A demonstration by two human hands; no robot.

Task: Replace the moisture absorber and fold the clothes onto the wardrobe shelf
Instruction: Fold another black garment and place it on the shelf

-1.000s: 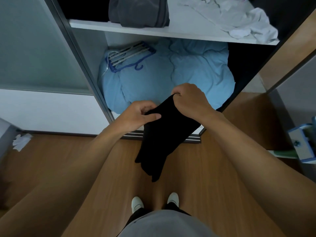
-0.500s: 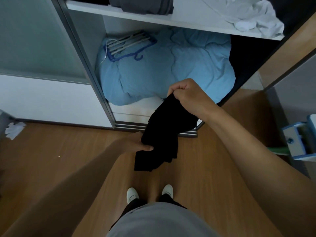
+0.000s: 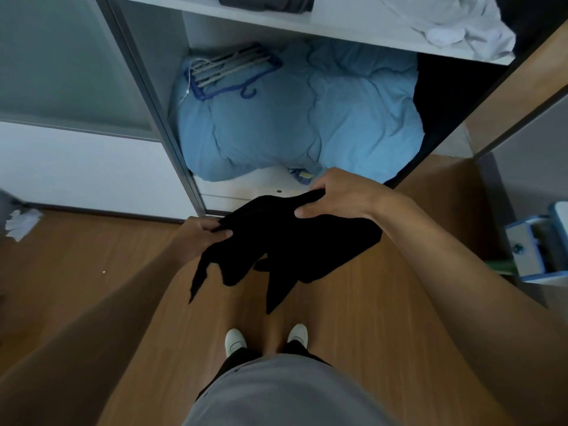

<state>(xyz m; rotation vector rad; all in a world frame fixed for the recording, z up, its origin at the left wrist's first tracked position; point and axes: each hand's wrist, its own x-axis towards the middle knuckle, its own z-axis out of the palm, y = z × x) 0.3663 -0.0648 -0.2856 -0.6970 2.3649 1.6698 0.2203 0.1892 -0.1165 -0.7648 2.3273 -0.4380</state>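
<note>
**Black garment** [image 3: 292,241]: held in the air in front of the open wardrobe, near frame centre, above the wooden floor [image 3: 92,272]. The fabric is uniformly black and matte, with no print or seam readable. It is bunched into a roughly horizontal band stretched between the two hands. Loose points of cloth hang from its lower edge toward 6 o'clock, the longest at its 7 o'clock end. The type of garment cannot be told.

**Left hand** [image 3: 203,232]: at 9 o'clock of the garment, pinching its left edge with the thumb on top. The fingers are hidden under the cloth.

**Right hand** [image 3: 341,198]: at 1 o'clock of the garment, back upward. The fingers are curled over the upper edge and the thumb is pressed onto the top of the cloth.

**Surroundings, working outward:**
- At 12 o'clock of the garment, a light blue duvet [image 3: 307,118] fills the lower wardrobe compartment.
- A blue hanger [image 3: 230,72] with pale bars lies on the duvet's 10 o'clock part.
- Above, at the frame's 12 o'clock edge, is a white shelf [image 3: 353,29].
- On the shelf, a folded grey garment [image 3: 267,1] sits toward 12 o'clock and a crumpled white garment [image 3: 461,29] toward 1 o'clock, the two apart.
- A frosted sliding door [image 3: 61,56] is at 10 o'clock.
- Crumpled white paper [image 3: 21,222] lies on the floor at 9 o'clock.
- A blue-and-white object [image 3: 534,250] is at 3 o'clock, cut off by the frame, so its identity is unclear.
- Two white shoes [image 3: 235,341] stand side by side on the floor at 6 o'clock.
</note>
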